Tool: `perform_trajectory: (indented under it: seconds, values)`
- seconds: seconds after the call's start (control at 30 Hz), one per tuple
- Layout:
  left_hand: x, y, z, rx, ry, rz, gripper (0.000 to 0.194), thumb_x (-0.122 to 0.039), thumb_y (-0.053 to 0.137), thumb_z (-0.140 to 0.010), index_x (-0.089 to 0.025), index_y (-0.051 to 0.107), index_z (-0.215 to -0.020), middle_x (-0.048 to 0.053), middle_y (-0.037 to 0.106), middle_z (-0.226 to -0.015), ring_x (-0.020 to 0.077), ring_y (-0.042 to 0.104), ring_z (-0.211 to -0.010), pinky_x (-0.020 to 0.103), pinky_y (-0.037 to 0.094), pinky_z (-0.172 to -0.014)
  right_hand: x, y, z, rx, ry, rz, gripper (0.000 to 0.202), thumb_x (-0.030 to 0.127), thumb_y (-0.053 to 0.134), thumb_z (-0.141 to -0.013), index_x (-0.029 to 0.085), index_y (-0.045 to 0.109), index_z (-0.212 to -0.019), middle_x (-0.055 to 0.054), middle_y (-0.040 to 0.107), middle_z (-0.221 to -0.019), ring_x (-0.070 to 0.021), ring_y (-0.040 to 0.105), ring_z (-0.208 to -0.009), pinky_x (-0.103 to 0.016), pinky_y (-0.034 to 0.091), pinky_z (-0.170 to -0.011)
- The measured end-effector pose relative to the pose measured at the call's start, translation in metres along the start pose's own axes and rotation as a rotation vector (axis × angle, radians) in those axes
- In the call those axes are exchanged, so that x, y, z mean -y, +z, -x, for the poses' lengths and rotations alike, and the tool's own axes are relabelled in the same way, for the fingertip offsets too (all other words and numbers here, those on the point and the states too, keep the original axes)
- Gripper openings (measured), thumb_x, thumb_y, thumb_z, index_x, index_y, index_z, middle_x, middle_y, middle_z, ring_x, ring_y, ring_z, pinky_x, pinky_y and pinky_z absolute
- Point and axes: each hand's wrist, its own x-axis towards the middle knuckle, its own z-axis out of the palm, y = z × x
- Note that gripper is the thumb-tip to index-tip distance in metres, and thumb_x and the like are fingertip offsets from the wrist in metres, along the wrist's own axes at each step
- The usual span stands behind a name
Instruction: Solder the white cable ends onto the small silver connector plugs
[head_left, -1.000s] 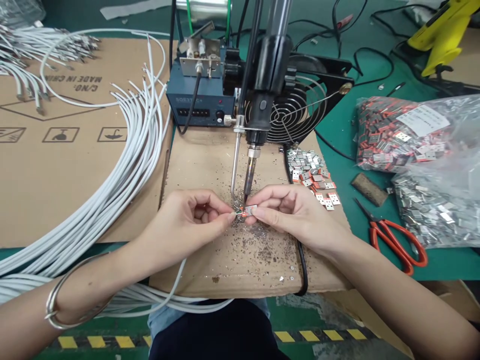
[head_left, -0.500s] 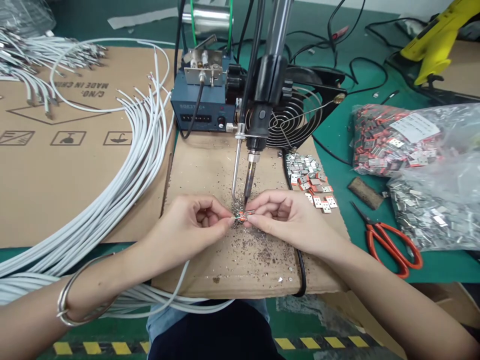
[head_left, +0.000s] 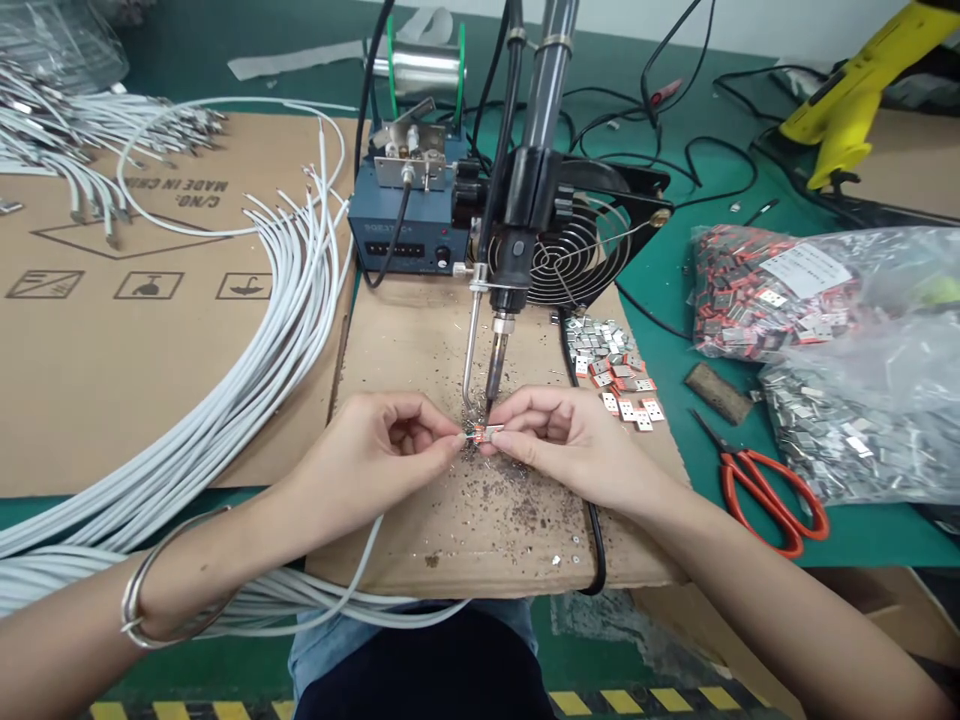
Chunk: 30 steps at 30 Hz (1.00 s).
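Between thumb and fingers, my left hand (head_left: pixel 397 440) pinches the wire end of a white cable (head_left: pixel 365 555), whose length hangs down below the hand. My right hand (head_left: pixel 562 435) pinches a small USB connector (head_left: pixel 487 433) with an orange-red insert. The thin wires meet the connector's left end. Right above it stands the tip of a clamped soldering iron (head_left: pixel 495 370), and a bent solder feed tube (head_left: pixel 470 350) ends just to its left. Whether the tip touches the joint, I cannot tell. Dark solder specks litter the cardboard (head_left: pixel 405 350) beneath.
Loose connectors (head_left: pixel 622 385) lie right of the iron, near a fan (head_left: pixel 562 255). Behind are a blue solder feeder (head_left: pixel 401 225) and solder spool (head_left: pixel 427 72). At right are orange-handled scissors (head_left: pixel 772 495) and bags of connectors (head_left: pixel 772 300). A white cable bundle (head_left: pixel 255 370) curves along the left.
The view has shifted slightly. Both hands keep their pinch, and the connector now shows a little more clearly between them, slightly left of the iron's tip.
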Motion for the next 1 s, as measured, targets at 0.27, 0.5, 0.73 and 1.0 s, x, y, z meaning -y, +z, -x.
perform_trajectory:
  seconds: [0.27,0.5,0.73,1.0]
  values:
    - [-0.0016,0.0009,0.0015,-0.007,-0.025,0.018,0.013,-0.024,0.063,-0.073,-0.012,0.065,-0.069,-0.001,0.053,-0.053,0.0092,0.042,-0.049,0.020,0.031,-0.044,0.0020,0.0016,0.0004,-0.012,0.019,0.000,0.013,0.025,0.067,-0.073,0.015,0.061,-0.079,-0.005,0.069,-0.072,-0.0131,0.062,-0.064,-0.026,0.045,-0.055]
    - [0.0029,0.0032,0.0006,0.004,-0.010,-0.035,0.016,-0.028,0.062,-0.074,-0.012,0.066,-0.070,-0.001,0.051,-0.053,0.0091,0.040,-0.050,0.020,0.030,-0.044,-0.0037,0.0046,0.0008,-0.043,-0.003,0.082,0.017,0.030,0.068,-0.074,0.015,0.063,-0.078,-0.003,0.065,-0.066,-0.0107,0.054,-0.055,-0.024,0.039,-0.047]
    - [0.0025,0.0027,0.0012,0.017,-0.013,-0.048,0.017,-0.028,0.062,-0.075,-0.012,0.066,-0.072,-0.001,0.053,-0.056,0.0098,0.042,-0.051,0.021,0.032,-0.046,0.0000,0.0054,-0.0006,-0.054,-0.016,0.108,0.014,0.028,0.064,-0.077,0.015,0.061,-0.075,-0.005,0.068,-0.070,-0.0123,0.057,-0.058,-0.026,0.042,-0.049]
    - [0.0015,0.0033,-0.0007,-0.014,-0.013,-0.002,0.014,-0.025,0.063,-0.073,-0.012,0.065,-0.070,-0.001,0.052,-0.054,0.0089,0.042,-0.050,0.020,0.032,-0.044,0.0010,0.0010,0.0000,-0.024,0.002,0.011,0.010,0.022,0.064,-0.074,0.014,0.061,-0.080,-0.006,0.070,-0.074,-0.0128,0.061,-0.062,-0.025,0.044,-0.053]
